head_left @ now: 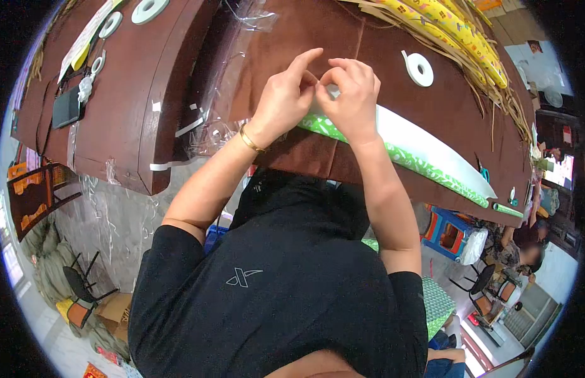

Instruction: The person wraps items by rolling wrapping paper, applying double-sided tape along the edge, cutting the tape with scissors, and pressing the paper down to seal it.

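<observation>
A long piece of wrapping paper [425, 142], white on top with a green-and-white printed edge, lies along the front of the brown table in front of me. My left hand [288, 94], with a gold bangle at its wrist, is over the paper's left end. Its index finger points outward while the thumb and other fingers are closed together. Beside it, the thumb and index finger of my right hand [352, 94] curl into a pinch. The two hands meet at their fingertips, which hide anything small between them. A roll of white tape [420, 69] rests on the table beyond my right hand.
Yellow printed rolls [456, 38] lie on brown strips at the far right. Teal-handled scissors [484, 174] are near the paper's right end. Left, a second table [122, 120] carries more tape rolls [110, 25] and a dark flat object [67, 107]. Another person sits far right.
</observation>
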Action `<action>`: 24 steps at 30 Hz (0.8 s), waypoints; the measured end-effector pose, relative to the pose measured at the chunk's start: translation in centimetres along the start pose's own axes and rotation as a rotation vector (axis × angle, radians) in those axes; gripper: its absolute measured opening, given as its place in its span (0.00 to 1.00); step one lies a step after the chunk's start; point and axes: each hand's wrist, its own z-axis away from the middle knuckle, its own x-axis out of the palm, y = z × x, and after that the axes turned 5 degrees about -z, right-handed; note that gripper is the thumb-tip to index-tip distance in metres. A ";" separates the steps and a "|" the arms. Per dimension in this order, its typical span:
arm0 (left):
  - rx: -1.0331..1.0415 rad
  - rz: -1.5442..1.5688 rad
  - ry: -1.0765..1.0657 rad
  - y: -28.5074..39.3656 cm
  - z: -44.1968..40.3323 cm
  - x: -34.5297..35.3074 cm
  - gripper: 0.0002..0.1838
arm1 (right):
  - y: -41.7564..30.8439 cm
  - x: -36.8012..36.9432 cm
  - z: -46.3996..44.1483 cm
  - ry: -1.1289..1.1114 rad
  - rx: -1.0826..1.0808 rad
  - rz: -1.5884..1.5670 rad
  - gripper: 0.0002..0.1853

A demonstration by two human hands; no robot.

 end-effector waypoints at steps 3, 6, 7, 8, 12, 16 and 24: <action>0.018 0.024 0.008 -0.3 0.1 0.2 0.31 | 0.0 -0.1 0.2 -0.012 -0.036 0.034 0.04; -0.013 0.041 0.030 -0.2 0.1 0.0 0.31 | 0.6 -0.2 0.5 0.027 0.035 -0.056 0.04; -0.060 0.034 0.021 0.0 0.0 -0.2 0.31 | 0.7 -0.3 0.5 0.025 0.033 -0.057 0.04; -0.106 0.027 0.011 0.0 0.0 -0.3 0.31 | 0.7 -0.4 0.6 0.026 0.009 -0.047 0.05; -0.048 0.020 0.021 -0.3 0.0 0.0 0.31 | 0.2 -0.7 0.4 0.024 -0.061 0.018 0.06; 0.008 0.034 -0.009 0.1 -0.1 -0.2 0.31 | 0.0 -0.8 0.3 0.001 -0.051 -0.001 0.05; 0.083 0.003 -0.048 0.1 0.0 0.0 0.33 | 0.5 -1.1 0.2 -0.004 -0.040 -0.043 0.02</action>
